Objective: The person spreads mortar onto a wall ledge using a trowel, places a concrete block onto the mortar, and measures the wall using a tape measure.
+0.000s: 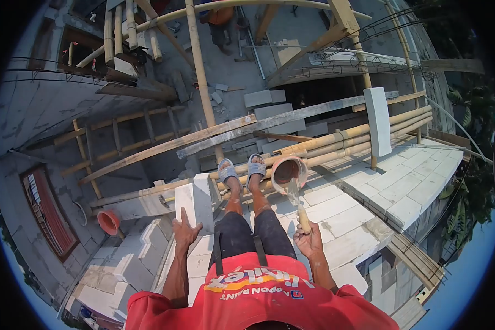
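Grasping a trowel (303,216) by its pale handle, with the fingers of the right hand (309,241) closed around it. Blade pointed to 12 o'clock from that hand, over the near rim of a pinkish bucket (277,183) with brown mix inside. Spread open at the left, with the fingers of the left hand (186,231) splayed at the near end of a pale block (185,199); impossible to tell how firmly pressed. Set just beside that block, at 1 o'clock from the left hand: a taller pale block (202,192).

Placed at 11 o'clock from the right hand, side by side: two feet in grey sandals (226,169). Laid out at 2 o'clock from the right hand: pale blockwork (338,218). Stretched at about 1 o'clock, farther off: bundled bamboo poles (346,144), with a tall white block (376,124) upright against them. Seen at 9 o'clock from the left hand: an orange-red bucket (109,221). Visible at 12 o'clock from the sandals, well below: a person in orange (220,16), partly cut off.
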Motion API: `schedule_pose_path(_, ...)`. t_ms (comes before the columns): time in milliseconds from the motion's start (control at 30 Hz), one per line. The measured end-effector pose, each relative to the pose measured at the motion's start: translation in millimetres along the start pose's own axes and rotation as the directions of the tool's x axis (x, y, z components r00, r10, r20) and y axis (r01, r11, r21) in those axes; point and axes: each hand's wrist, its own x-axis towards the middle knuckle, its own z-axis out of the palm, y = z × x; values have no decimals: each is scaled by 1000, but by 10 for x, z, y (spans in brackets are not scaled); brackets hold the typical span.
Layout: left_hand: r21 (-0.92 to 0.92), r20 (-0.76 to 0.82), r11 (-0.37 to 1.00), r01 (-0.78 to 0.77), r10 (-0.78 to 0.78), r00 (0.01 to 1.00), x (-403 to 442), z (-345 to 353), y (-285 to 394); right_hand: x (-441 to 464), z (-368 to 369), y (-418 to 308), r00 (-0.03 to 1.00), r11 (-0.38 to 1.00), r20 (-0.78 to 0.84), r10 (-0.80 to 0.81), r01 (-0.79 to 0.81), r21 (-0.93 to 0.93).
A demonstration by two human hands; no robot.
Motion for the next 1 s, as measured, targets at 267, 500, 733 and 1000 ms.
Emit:
schedule_pose_path(267,-125,21,987,106,-104,994,-245,-252,-154,-473,344,64,980,984,129,153,-139,-107)
schedule_pose_path(500,-349,86,923,161,-140,986,-267,-201,-433,-340,350,-241,971,917,70,228,-189,-352)
schedule_pose_path(733,-662,135,692,289,-269,954,-606,-710,-140,-458,602,-553,998,817,12,-64,59,-573)
schedule_pose_path(1000,-881,28,469,66,-88,996,-1258,-1541,325,-263,1220,-624,975,621,175,-134,221,-753)
